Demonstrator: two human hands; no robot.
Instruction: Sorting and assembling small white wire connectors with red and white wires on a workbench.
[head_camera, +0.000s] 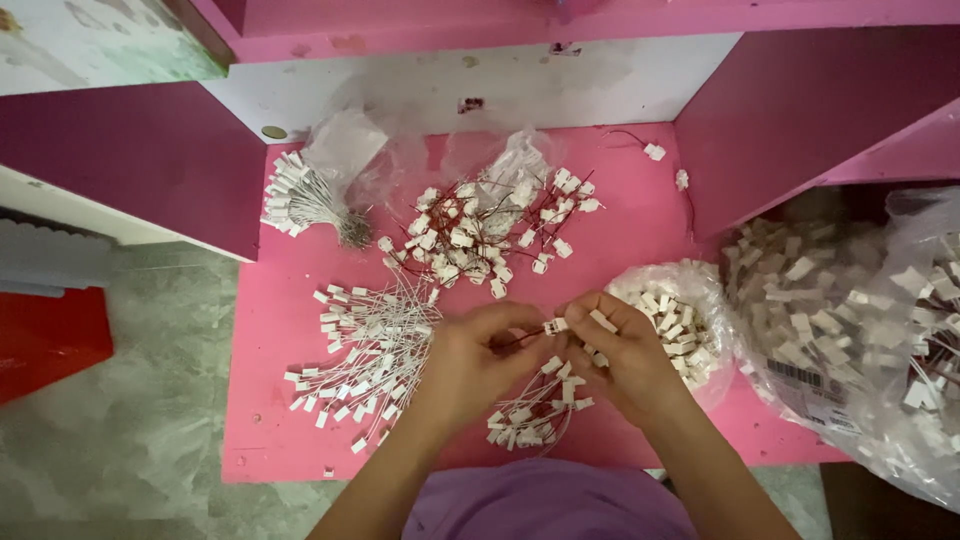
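Head view: pink tabletop (280, 290) set in a pink alcove with a white back wall (450, 90); grey floor (120, 400) at left. A clear bag (690, 300) of white connectors lies near the right edge; a larger bag (870, 330) bearing a barcode label sits beyond that edge. Wired bundles (360, 350) lie at left and toward the back. Near the front edge, the left hand (470, 365) pinches a red wire, and the right hand (625, 360) pinches a small white connector (556, 325), held between both hands above a small pile (530, 410).
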